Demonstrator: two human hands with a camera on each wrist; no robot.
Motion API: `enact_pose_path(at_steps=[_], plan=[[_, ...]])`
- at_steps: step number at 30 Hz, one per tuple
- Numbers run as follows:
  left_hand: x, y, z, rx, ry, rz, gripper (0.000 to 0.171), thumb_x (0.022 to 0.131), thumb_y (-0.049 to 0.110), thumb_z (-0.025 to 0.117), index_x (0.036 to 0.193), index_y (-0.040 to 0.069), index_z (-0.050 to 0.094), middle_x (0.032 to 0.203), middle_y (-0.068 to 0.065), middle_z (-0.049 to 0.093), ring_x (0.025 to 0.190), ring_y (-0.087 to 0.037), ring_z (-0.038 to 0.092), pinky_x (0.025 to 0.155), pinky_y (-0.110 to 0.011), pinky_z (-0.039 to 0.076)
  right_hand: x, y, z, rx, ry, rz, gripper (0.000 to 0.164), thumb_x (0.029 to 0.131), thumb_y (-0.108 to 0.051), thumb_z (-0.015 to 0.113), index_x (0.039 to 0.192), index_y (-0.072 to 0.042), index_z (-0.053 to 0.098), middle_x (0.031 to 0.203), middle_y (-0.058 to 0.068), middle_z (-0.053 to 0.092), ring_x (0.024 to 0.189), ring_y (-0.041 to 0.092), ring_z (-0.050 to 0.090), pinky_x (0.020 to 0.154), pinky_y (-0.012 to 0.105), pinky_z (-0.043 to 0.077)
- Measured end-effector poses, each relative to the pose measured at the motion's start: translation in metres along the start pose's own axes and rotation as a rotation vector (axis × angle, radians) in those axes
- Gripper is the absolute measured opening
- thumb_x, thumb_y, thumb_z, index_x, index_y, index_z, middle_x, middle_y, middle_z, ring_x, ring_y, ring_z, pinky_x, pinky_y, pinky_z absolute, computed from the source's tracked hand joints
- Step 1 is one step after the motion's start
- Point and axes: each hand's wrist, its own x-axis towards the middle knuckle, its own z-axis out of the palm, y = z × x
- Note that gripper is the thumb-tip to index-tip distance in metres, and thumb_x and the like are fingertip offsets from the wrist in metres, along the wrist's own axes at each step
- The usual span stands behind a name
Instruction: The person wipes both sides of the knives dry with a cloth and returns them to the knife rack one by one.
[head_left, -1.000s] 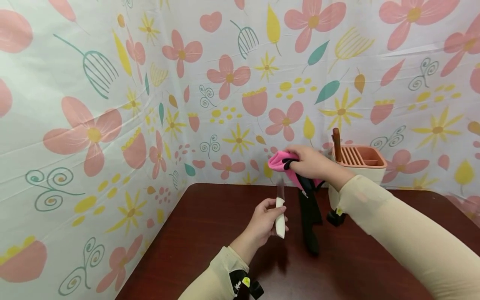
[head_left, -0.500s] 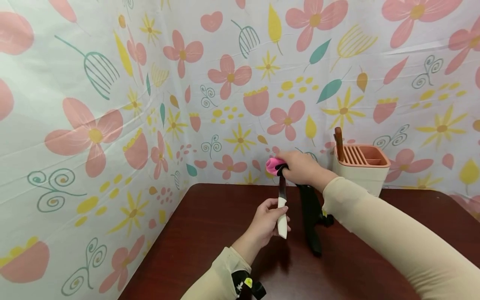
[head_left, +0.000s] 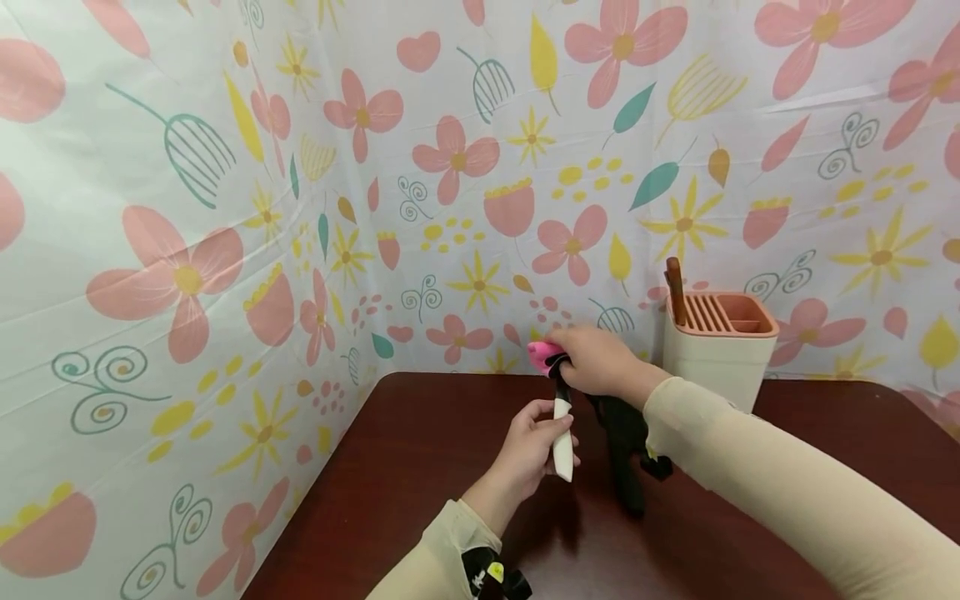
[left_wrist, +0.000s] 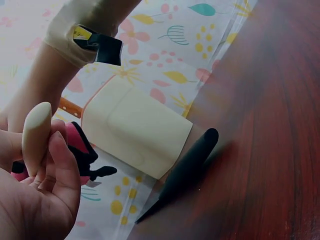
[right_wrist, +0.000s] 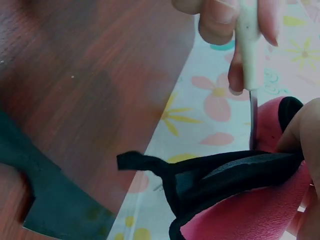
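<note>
Upright in my left hand (head_left: pixel 525 450) is a small knife, gripped by its white handle (head_left: pixel 562 446) with the blade pointing up and away. My right hand (head_left: pixel 596 358) holds a folded pink cloth with black edging (head_left: pixel 542 356) at the blade. In the right wrist view a short length of bare blade (right_wrist: pixel 253 117) shows above the cloth (right_wrist: pixel 250 215); the cloth hides the rest. Below my right forearm, a black cleaver (head_left: pixel 628 475) lies on the table, its wide blade (right_wrist: pixel 65 205) partly in the right wrist view.
A cream knife holder (head_left: pixel 716 367) with an orange slotted top stands at the back right of the dark red wooden table (head_left: pixel 420 467). One brown-handled knife (head_left: pixel 676 292) sits in it. Floral sheets (head_left: pixel 457 208) hang behind and to the left.
My right hand has brought the cloth left onto the blade, then lowered it toward the handle, covering more of the blade. The left hand stays nearly still, gripping the knife.
</note>
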Motion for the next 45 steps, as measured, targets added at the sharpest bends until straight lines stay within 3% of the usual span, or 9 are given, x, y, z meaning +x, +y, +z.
enact_pose_path(at_steps=[7,11,17,23,30,36,45], plan=[[0.001,-0.004,0.000,-0.015,0.014,0.000,0.023,0.101,0.020,0.065,0.122,0.012,0.058,0.079,-0.004,0.067,0.054,-0.015,0.065,0.049,-0.030,0.057,-0.013,-0.004,0.006,-0.021,0.030,-0.028,0.013,0.081,-0.006,0.068,0.084,-0.017,0.063,0.071,-0.006,0.057,0.066,0.016,0.045,0.058,0.031,0.039],[0.003,-0.005,-0.002,-0.025,0.011,0.005,0.024,0.102,0.020,0.064,0.122,0.010,0.057,0.079,-0.004,0.067,0.054,-0.014,0.065,0.050,-0.030,0.057,-0.019,-0.008,0.008,-0.023,0.027,-0.060,0.013,0.080,-0.005,0.068,0.083,-0.016,0.062,0.069,-0.006,0.056,0.065,0.015,0.043,0.059,0.031,0.037],[0.005,-0.005,-0.005,-0.035,0.004,0.014,0.022,0.100,0.022,0.067,0.119,0.013,0.059,0.079,-0.003,0.067,0.054,-0.015,0.065,0.048,-0.029,0.056,-0.024,-0.013,0.004,0.038,0.008,-0.045,0.015,0.081,-0.007,0.069,0.091,-0.017,0.065,0.073,-0.007,0.058,0.065,0.012,0.046,0.061,0.030,0.039],[0.007,-0.006,-0.008,-0.015,0.013,0.033,0.025,0.101,0.029,0.066,0.119,0.012,0.061,0.081,-0.004,0.065,0.053,-0.013,0.065,0.046,-0.027,0.054,-0.032,-0.019,-0.003,0.177,-0.066,0.010,0.026,0.084,-0.010,0.067,0.108,-0.020,0.068,0.079,-0.009,0.063,0.065,0.009,0.050,0.062,0.028,0.043],[0.006,-0.007,-0.011,-0.001,-0.003,0.052,0.035,0.104,0.037,0.060,0.130,0.013,0.065,0.085,-0.003,0.064,0.052,-0.010,0.062,0.045,-0.024,0.052,-0.036,-0.017,-0.006,0.286,-0.081,0.038,0.032,0.087,-0.010,0.066,0.118,-0.018,0.069,0.090,-0.006,0.069,0.067,0.008,0.054,0.066,0.026,0.046],[0.006,-0.007,-0.009,-0.025,-0.016,0.045,0.043,0.109,0.041,0.049,0.143,0.016,0.057,0.092,-0.003,0.063,0.054,-0.010,0.059,0.046,-0.025,0.051,-0.036,-0.013,-0.008,0.307,-0.045,0.034,0.032,0.087,-0.009,0.065,0.117,-0.016,0.070,0.091,-0.005,0.070,0.070,0.009,0.056,0.067,0.026,0.048],[0.006,-0.008,-0.011,-0.103,-0.016,-0.007,0.049,0.112,0.027,0.038,0.158,0.013,0.038,0.102,-0.005,0.061,0.057,-0.012,0.060,0.049,-0.026,0.049,-0.040,-0.016,-0.017,0.343,-0.004,0.026,0.032,0.087,-0.008,0.065,0.118,-0.016,0.070,0.084,-0.006,0.068,0.065,0.006,0.053,0.063,0.024,0.047]])
